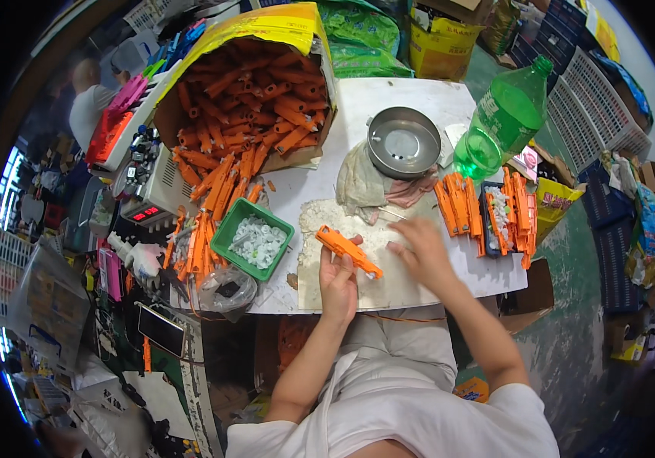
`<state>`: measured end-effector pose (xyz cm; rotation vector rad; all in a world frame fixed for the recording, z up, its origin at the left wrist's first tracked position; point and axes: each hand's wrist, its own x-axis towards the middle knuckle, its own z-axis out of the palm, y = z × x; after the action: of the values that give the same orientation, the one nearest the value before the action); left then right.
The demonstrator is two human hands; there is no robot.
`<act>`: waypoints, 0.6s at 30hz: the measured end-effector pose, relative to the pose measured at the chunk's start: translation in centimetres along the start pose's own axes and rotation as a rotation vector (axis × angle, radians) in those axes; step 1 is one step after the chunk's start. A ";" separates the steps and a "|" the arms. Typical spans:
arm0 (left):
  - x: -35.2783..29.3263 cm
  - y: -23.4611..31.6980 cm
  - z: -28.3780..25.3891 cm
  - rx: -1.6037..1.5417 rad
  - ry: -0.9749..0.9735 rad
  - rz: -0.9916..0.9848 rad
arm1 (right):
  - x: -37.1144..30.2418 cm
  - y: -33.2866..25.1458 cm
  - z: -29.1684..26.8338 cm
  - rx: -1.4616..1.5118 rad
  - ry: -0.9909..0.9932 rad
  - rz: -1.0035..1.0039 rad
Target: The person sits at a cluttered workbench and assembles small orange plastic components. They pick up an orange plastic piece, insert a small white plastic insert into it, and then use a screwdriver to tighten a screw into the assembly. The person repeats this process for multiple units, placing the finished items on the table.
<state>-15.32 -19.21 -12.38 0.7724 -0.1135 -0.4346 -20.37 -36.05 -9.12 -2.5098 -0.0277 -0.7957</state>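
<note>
My left hand (337,286) is closed round a long orange plastic part (349,252), held tilted above the worn pale work mat (314,284). To its right my right hand (424,254) hovers over the mat, thumb and forefinger apart. A thin light-coloured rod (393,214) lies by its fingertips, at the edge of a crumpled cloth (359,183). Left of the mat stands a green tray (280,262) of small clear-white pieces (257,242). Similar orange parts (461,204) stand in a row on the right, beside a dark box (489,243) with more white pieces.
A large yellow-edged carton (285,21) full of orange parts spills onto the table's left. A metal bowl (404,142) rests on the cloth, near a big green bottle (509,107). A machine with a red display (146,214) and a clear plastic bag (226,290) sit at the left.
</note>
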 end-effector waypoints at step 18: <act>-17.5 10.5 9.6 -0.840 -0.907 1.356 | -4.0 -2.9 2.0 0.130 -0.240 0.085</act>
<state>-30.08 -11.50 2.82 -0.4648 -1.1431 0.5061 -23.11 -32.03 -11.40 -2.4502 -0.0532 -0.4415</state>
